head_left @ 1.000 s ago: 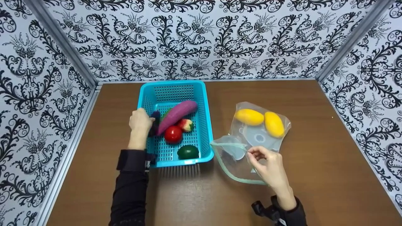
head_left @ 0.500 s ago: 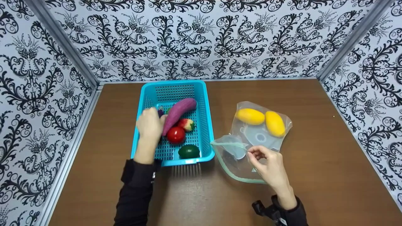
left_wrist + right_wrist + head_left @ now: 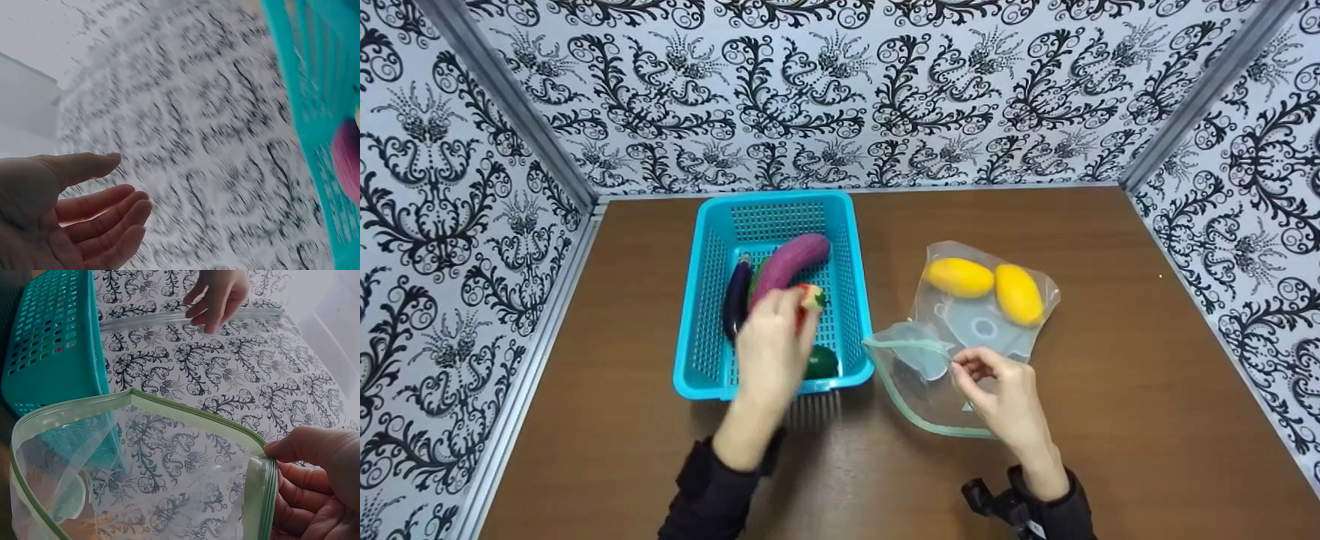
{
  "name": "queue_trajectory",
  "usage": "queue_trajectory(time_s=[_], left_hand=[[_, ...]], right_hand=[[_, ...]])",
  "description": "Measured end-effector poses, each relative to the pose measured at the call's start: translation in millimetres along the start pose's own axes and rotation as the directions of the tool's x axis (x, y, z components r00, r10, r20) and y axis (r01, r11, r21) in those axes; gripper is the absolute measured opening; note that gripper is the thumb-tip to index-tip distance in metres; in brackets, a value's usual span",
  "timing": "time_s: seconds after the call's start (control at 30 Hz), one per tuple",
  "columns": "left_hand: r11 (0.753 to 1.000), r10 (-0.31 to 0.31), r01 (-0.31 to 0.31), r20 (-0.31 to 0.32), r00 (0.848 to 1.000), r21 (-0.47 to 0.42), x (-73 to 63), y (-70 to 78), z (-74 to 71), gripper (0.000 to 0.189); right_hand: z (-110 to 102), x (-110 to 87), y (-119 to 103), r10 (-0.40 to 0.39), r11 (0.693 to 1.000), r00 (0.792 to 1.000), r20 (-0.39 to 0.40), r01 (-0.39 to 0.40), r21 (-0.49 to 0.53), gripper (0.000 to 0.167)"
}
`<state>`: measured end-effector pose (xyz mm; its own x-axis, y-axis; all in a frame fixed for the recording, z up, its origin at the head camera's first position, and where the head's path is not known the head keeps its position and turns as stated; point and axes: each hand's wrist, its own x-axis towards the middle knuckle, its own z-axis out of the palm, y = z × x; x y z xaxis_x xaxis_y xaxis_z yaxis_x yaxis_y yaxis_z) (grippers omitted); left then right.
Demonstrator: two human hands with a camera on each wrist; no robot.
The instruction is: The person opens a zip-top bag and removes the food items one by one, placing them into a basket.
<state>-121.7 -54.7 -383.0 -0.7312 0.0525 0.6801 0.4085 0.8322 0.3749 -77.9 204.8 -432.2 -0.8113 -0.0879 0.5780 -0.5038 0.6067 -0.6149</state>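
Note:
My left hand (image 3: 771, 345) is held in the air over the front of the turquoise basket (image 3: 851, 255). In the left wrist view its fingers are loosely extended, with nothing in them. Inside the basket lie a dark eggplant (image 3: 737, 300), a long purple vegetable (image 3: 796, 262), a red and cream strawberry-like piece (image 3: 812, 295) and a dark green avocado-like fruit (image 3: 823, 363). The red tomato is mostly behind the hand. My right hand (image 3: 1003, 394) pinches the green-edged rim of a clear zip bag (image 3: 169, 450), whose mouth gapes. Two yellow mangoes (image 3: 960, 277) lie in the bag's far end.
The basket stands on a brown table (image 3: 1140, 375), just left of the bag's mouth. Patterned walls (image 3: 840, 97) close off the back and both sides. A black wrist camera mount (image 3: 997, 506) sits at my right wrist.
My left hand has left the dark eggplant at the basket's left side and moved right and toward me, over the tomato. The basket's near left corner shifted slightly left. My right hand stays still.

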Motion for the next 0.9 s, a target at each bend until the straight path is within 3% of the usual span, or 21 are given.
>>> queue_trajectory(time_s=[0.07, 0.17, 0.33, 0.5, 0.63, 0.8, 0.9], left_hand=[[0.997, 0.072, -0.073, -0.030, 0.997, -0.005, -9.3, 12.1, 2.5, 0.022], [0.988, 0.153, -0.153, -0.026, 0.988, -0.014, -23.9, 30.7, 7.9, 0.023], [0.969, 0.249, -0.246, 0.118, 0.961, -0.037, -46.8, 59.0, 22.0, 0.020], [0.950, 0.286, -0.311, 0.316, 0.905, 0.030, -61.8, 78.1, 41.8, 0.019], [0.936, 0.276, -0.342, 0.428, 0.861, 0.084, -67.8, 88.5, 61.8, 0.019], [0.912, 0.237, -0.377, 0.543, 0.805, 0.161, -68.0, 100.9, 83.5, 0.011], [0.906, 0.191, -0.380, 0.623, 0.759, 0.185, -65.0, 106.7, 94.1, 0.017]], right_hand=[[0, 0.4, 0, -0.001, 1.000, 1.000, -0.001, 0.001, -0.004, 0.018], [-1, 0.4, 0, -0.002, 1.000, 1.000, -0.001, 0.002, 0.003, 0.018], [-1, 0.9, -1, -0.017, 1.000, 1.000, -0.006, 0.017, 0.015, 0.017], [-1, 1.5, -1, -0.039, 0.999, 0.999, -0.010, 0.040, 0.012, 0.016], [-1, 1.0, -2, -0.040, 0.999, 0.999, -0.012, 0.040, 0.014, 0.016], [-1, -0.1, -3, -0.019, 0.999, 1.000, -0.004, 0.019, 0.027, 0.014], [-1, 0.0, -3, -0.007, 1.000, 1.000, -0.001, 0.007, 0.020, 0.014]])
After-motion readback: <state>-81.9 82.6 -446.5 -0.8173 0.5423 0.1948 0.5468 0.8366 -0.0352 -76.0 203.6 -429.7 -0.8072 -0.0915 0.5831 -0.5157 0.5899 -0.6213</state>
